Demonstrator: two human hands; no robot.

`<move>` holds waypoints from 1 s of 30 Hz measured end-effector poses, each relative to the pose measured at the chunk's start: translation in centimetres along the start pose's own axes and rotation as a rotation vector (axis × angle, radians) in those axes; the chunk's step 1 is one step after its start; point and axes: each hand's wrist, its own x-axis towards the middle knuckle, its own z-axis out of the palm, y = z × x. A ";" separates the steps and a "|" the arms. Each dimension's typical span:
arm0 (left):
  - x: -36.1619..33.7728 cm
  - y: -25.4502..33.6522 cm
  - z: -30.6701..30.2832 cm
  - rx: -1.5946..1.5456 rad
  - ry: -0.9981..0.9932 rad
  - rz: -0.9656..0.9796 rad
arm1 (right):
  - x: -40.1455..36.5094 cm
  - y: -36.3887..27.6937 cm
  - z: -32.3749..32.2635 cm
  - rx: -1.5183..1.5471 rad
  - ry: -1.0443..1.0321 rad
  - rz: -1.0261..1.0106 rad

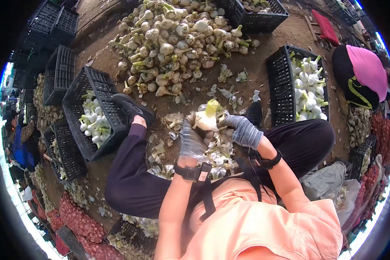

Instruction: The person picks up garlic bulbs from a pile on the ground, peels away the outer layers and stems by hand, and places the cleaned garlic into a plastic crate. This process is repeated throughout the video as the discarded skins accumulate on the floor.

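Note:
A large pale garlic bulb (pixel 206 119) with a short, yellow-green cut stem is held up between my knees. My left hand (pixel 190 139), in a grey knit glove, is wrapped round its left and lower side. My right hand (pixel 243 130), gloved alike, has its fingers curled together at the bulb's right side. A pale flake shows by those fingertips, but what they pinch is too small to make out. Below both hands lies a heap of loose garlic skins (pixel 221 156).
Ahead rises a big pile of untrimmed garlic (pixel 173 43). Black crates with clean white bulbs stand at left (pixel 91 82) and right (pixel 281 86). Another person in pink (pixel 368 71) is at the far right. Red net sacks (pixel 80 219) lie at lower left.

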 end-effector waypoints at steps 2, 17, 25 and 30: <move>-0.3 -0.3 0.0 0.002 -0.029 -0.051 | -0.2 0.6 -0.3 -0.318 -0.070 -0.069; -2.7 1.1 -0.4 -0.004 -0.384 0.145 | 1.6 -2.0 -0.2 -0.394 0.045 -0.008; -2.4 0.4 -0.2 0.181 -0.382 0.167 | 3.2 -1.5 0.8 0.256 0.062 -0.114; -1.9 -0.3 -0.6 0.095 -0.306 0.220 | 2.4 -1.2 -0.1 0.504 0.059 0.026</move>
